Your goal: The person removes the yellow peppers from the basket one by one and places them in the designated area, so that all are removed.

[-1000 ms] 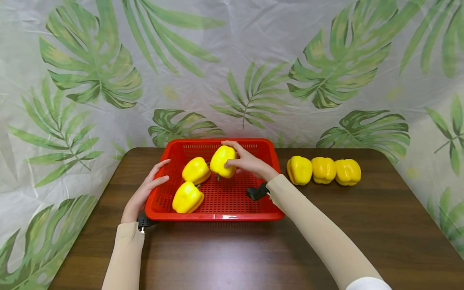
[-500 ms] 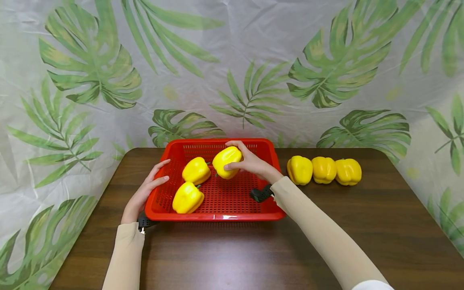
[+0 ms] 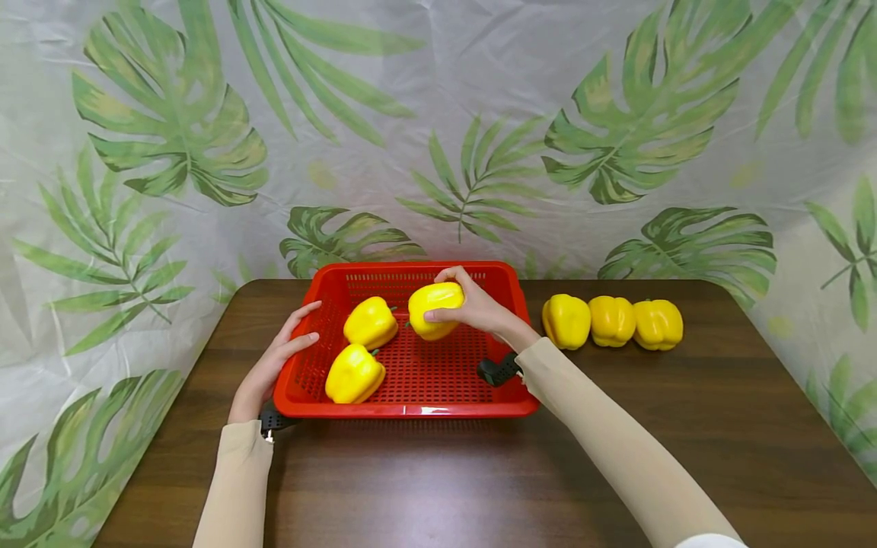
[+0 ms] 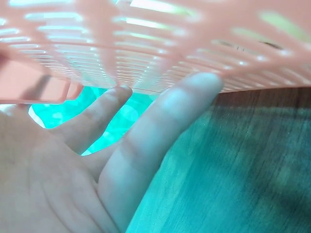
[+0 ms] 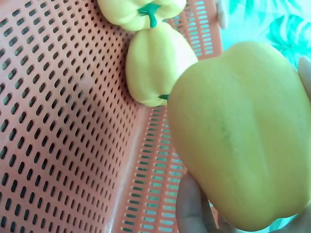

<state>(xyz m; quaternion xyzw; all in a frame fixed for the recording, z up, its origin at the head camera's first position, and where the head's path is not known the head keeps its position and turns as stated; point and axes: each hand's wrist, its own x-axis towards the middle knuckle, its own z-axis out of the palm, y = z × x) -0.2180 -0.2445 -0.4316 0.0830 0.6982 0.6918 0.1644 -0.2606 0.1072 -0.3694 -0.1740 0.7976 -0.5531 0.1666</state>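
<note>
My right hand holds a yellow bell pepper above the floor of a red slotted basket, thumb on the near side and fingers over the far side. In the right wrist view this bell pepper fills the right part, apart from the basket floor. Two more yellow bell peppers lie in the basket's left half, one farther back and one nearer, both with green stems. With fingers mostly straight, my left hand rests against the basket's left side; its fingers reach the slotted wall in the left wrist view.
Right of the basket, three yellow bell peppers stand in a row on the dark wooden table. A leaf-patterned cloth hangs behind the table. Each wrist wears a black camera mount.
The bell pepper in my right hand has shifted slightly right and turned, its stem end swinging from downward to the left. My left hand stays on the basket's side.
</note>
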